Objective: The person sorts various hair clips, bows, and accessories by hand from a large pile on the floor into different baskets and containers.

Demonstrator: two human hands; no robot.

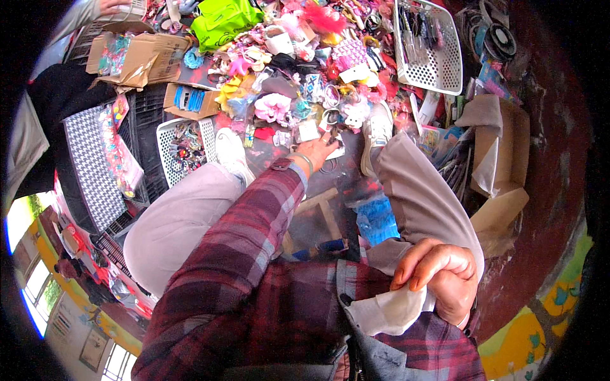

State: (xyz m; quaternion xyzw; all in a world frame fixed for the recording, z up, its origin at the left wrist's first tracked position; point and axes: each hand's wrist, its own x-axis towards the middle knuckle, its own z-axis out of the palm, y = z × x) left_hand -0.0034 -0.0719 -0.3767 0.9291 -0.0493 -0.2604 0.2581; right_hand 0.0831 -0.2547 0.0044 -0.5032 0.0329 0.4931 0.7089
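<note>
I have the left hand (311,154) down at the near edge of the heap, its fingers loosely spread and bent over a pale flat card (338,150); I cannot tell whether they grip it. At my right hand (450,279), thumb and forefinger pinch the upper edge of a limp white piece (391,312), which hangs just below them; cloth or paper, I can't say.

To lift cleanly on the left, I would slide one fingertip under the card's edge, close the thumb on top and raise it flat, so the thin dark loops (329,166) just nearer me don't snag. On the right, a light pinch should do, since the piece folds softly.

Beyond the left fingertips sit a stiff, square white packet (308,130) and a ruffled, puffy pink scrunchie (273,108). Left of those fingers stands a rigid white basket (166,141) with punched walls; to their right and nearer me, crinkled blue plastic (376,219).
</note>
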